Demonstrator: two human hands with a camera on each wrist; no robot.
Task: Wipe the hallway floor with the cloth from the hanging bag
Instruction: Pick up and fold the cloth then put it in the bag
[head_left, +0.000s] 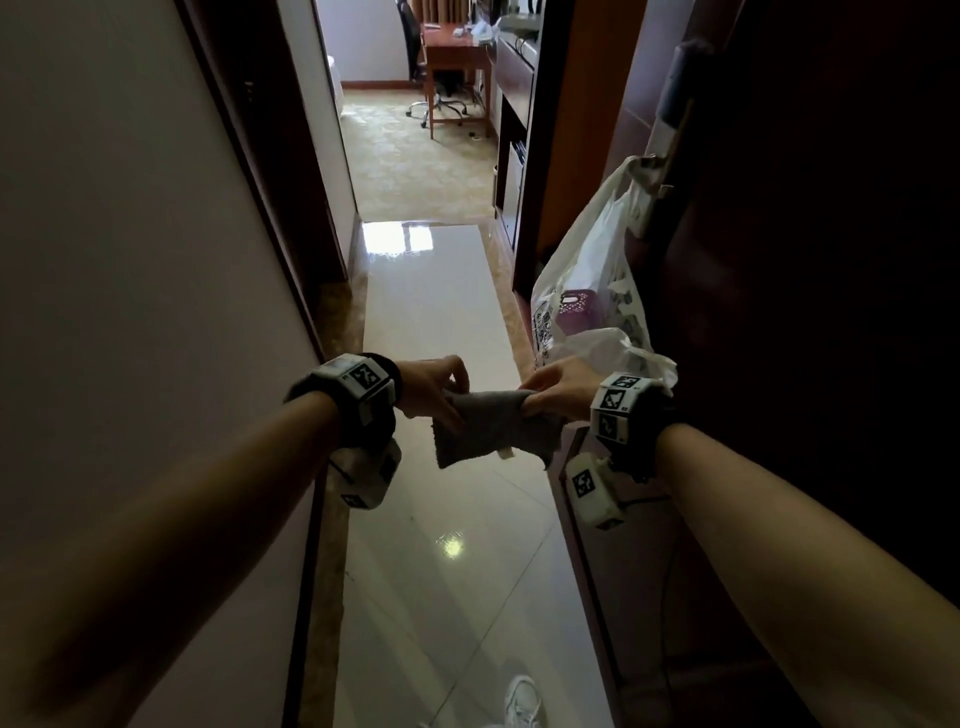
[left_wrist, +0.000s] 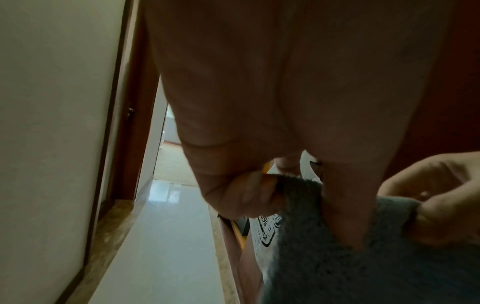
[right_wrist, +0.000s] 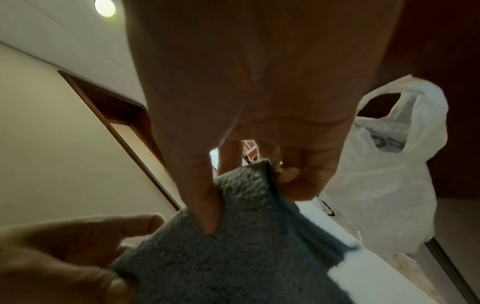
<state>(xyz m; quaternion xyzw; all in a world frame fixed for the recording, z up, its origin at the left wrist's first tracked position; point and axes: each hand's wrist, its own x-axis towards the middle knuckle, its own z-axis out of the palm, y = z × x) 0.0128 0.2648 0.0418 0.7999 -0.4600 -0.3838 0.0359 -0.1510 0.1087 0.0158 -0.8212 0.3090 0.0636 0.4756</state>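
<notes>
Grey cloth (head_left: 491, 423) held up over the glossy hallway floor (head_left: 441, 322), just left of the white plastic bag (head_left: 597, 270) hanging at the dark door (head_left: 831, 260). Left hand (head_left: 428, 387) pinching the cloth's left top edge, thumb and curled fingers closed on the fabric. Right hand (head_left: 558, 387) gripping the right top edge the same way, nearest the bag. Lower cloth hanging loose between both hands. Purple basket (head_left: 576, 312) showing through the bag.

The cloth (head_left: 491, 426) is grey, matt, fuzzy terry. The hanging bag (head_left: 597, 291) is thin, crinkled, translucent white plastic. The floor (head_left: 441, 312) is glossy pale tile, mirror-bright, edged in mottled stone. The door (head_left: 831, 260) is dark wood.
</notes>
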